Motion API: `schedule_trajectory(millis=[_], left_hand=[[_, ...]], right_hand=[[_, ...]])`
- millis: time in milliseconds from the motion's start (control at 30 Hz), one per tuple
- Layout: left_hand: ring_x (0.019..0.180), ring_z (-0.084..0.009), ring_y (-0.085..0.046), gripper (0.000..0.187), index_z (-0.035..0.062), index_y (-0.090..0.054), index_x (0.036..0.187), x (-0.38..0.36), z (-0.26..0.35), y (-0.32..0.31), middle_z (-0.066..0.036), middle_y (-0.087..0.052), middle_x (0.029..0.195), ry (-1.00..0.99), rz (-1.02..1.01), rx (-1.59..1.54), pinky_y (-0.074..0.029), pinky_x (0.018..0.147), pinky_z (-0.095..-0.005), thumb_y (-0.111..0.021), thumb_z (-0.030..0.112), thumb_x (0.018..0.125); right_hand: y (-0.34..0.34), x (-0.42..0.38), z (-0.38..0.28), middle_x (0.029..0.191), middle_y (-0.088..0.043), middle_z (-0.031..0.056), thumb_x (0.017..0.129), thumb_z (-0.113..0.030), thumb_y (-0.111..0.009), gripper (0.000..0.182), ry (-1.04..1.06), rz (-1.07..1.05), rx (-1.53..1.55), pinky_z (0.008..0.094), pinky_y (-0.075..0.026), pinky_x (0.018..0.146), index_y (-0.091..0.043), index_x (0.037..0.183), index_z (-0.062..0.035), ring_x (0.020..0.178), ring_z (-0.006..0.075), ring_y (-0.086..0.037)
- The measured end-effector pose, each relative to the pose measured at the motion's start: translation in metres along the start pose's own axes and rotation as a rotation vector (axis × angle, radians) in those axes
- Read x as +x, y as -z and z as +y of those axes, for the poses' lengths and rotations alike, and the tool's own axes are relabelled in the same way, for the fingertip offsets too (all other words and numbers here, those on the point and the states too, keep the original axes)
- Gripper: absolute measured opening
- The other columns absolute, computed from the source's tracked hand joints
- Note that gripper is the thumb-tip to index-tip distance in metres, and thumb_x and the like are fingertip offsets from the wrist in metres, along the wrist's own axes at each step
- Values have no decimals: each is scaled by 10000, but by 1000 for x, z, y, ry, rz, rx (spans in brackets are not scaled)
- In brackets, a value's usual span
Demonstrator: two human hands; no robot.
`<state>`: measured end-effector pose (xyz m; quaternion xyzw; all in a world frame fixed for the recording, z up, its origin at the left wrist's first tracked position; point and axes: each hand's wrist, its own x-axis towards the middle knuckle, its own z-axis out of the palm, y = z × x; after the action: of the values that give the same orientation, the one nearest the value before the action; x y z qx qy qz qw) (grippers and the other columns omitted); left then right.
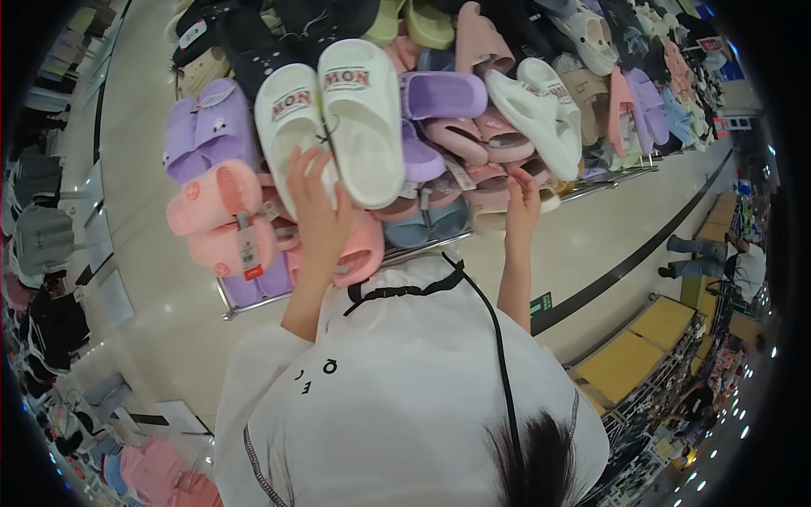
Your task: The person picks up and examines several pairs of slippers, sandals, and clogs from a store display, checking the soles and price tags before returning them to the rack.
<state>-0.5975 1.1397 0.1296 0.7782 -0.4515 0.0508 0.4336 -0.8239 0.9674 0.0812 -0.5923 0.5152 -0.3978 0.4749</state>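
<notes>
A pair of white slippers [363,127] with red and black lettering lies on top of a pile, joined by a dark tie. My left hand [317,190] rests against the left slipper near that tie, its fingers apart and slightly bent. Over the front edge of the pile is my right hand [523,198], fingers loosely curved and apart, beside pink slippers [487,176]. White slippers [541,118] lie just beyond it. Pink slippers [220,198] with a tag and purple slippers [207,127] are left of my left hand.
The slippers lie on a rack with a metal rail [608,182] along its front. Clothes [42,241] hang at the far left. Yellow-topped stands [629,355] are at the lower right. A person [718,260] is farther off at the right.
</notes>
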Motion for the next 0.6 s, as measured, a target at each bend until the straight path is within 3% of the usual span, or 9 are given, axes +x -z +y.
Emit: schedule_trajectory(millis=[167, 233, 300, 367, 433, 500, 533, 600], left_hand=[[1137, -342, -359, 326, 0, -477, 1052, -4, 30, -27, -156, -438, 1122, 49, 193, 94, -301, 931, -428, -500, -25, 728], [1040, -308, -424, 270, -14, -500, 987, -3, 51, -46, -144, -473, 1054, -25, 436, 173, -324, 886, -410, -511, -41, 719], [956, -286, -450, 237, -21, -505, 951, 5, 82, -81, -140, -487, 994, 18, 581, 125, -337, 847, -393, -518, -47, 715], [970, -254, -453, 244, -18, -482, 996, 10, 109, -112, -119, -483, 1019, 114, 570, 132, -328, 874, -344, -517, -31, 755], [960, -243, -458, 236, -8, -484, 990, 12, 132, -152, -113, -482, 1010, 165, 562, 65, -334, 866, -335, -526, -20, 759], [938, -238, -471, 227, 7, -504, 973, 13, 153, -184, -110, -496, 982, 210, 393, -166, -360, 830, -323, -527, -21, 749], [938, -238, -471, 227, 7, -504, 973, 14, 164, -192, -110, -496, 982, 223, 410, -163, -360, 830, -323, -527, -21, 749], [907, -236, -484, 200, 19, -533, 929, 13, 183, -203, -111, -511, 939, 125, 246, -103, -385, 772, -307, -528, -26, 734]], right_hand=[[55, 70, 6, 993, -569, 85, 825, -92, -519, 228, 87, 11, 113, 257, -399, 796, -523, 1030, 7, 910, 136, -521], [79, 99, 3, 995, -571, 74, 821, -115, -536, 232, -85, -19, 168, 242, -403, 769, -530, 1019, 5, 876, 125, -526], [101, 137, 21, 986, -574, 60, 814, -136, -553, 237, -75, -69, 206, 235, -408, 736, -537, 1013, -10, 838, 118, -529], [121, 172, 44, 971, -574, 65, 805, -139, -569, 254, 82, -177, -56, 241, -413, 725, -532, 1024, -18, 823, 125, -530], [127, 194, 38, 973, -570, 65, 800, -141, -576, 297, 117, -229, -72, 247, -417, 728, -504, 1065, -28, 814, 128, -529], [123, 204, 26, 1002, -558, 84, 789, -141, -586, 387, 105, -279, -90, 260, -414, 755, -457, 1137, -32, 854, 137, -524], [116, 209, 27, 1002, -558, 84, 789, -141, -586, 387, 114, -297, -98, 260, -414, 755, -457, 1137, -32, 854, 137, -524], [99, 221, 34, 1039, -546, 129, 767, -172, -609, 492, 231, -337, -67, 281, -410, 783, -410, 1197, -37, 908, 180, -527]])
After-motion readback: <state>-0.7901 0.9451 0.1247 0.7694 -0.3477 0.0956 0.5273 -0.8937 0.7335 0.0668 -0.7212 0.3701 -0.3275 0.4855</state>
